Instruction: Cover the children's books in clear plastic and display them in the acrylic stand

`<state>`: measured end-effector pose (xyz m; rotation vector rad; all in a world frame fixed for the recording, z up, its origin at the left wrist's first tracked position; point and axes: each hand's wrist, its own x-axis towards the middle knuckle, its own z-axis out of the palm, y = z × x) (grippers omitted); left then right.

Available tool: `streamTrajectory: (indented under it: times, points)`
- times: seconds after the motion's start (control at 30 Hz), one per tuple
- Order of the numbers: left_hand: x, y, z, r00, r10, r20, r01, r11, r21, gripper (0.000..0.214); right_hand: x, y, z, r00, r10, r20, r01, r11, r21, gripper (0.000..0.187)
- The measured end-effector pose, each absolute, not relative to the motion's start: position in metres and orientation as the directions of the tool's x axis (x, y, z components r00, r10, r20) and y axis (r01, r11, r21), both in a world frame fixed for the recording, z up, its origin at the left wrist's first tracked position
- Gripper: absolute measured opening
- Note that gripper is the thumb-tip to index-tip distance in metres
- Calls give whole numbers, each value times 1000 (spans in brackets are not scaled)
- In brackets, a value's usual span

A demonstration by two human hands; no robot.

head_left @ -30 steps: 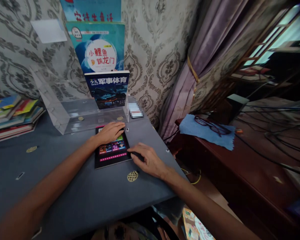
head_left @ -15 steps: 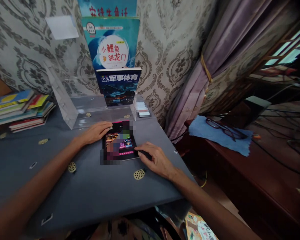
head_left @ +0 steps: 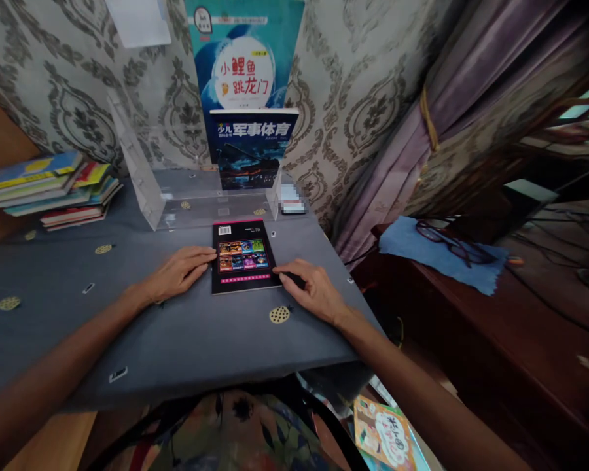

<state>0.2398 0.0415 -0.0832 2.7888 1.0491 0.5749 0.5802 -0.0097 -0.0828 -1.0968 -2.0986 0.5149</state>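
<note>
A thin black book [head_left: 245,284] lies flat on the grey tablecloth, its barcode side up with rows of small coloured pictures. At its left edge rests my left hand [head_left: 184,269], fingers stretched out and fingertips touching the cover. My right hand [head_left: 314,291] lies at the lower right edge, index finger against the book and thumb apart from it. Neither hand grips the book. Behind it stands a clear acrylic book stand [head_left: 150,196]. It holds a dark blue book [head_left: 255,157] upright, in front of a teal book [head_left: 248,39].
A stack of books [head_left: 53,190] sits at the table's left back. A blurred-out item [head_left: 292,199] lies beside the stand. To the right, glasses [head_left: 454,242] rest on a blue cloth [head_left: 402,245] on a dark red desk. Another book [head_left: 385,435] lies below the table edge.
My left hand has moved from the book's upper left corner down to its left edge. My right hand stays at the right edge. The view has tilted downward.
</note>
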Motion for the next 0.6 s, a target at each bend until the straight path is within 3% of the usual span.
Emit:
streamTrajectory:
  times: [0.17, 0.37, 0.6]
  points:
    - [239, -11, -77, 763, 561, 320, 525, -827, 201, 39, 580, -11, -84, -386, 831, 401, 556, 556, -618, 25]
    - [239, -30, -80, 757, 559, 339, 513, -829, 223, 39, 577, -2, -78, -408, 813, 416, 602, 582, -546, 23]
    - [243, -29, -81, 728, 575, 373, 527, -817, 233, 38, 507, 64, -67, -666, 653, 361, 531, 754, -386, 30]
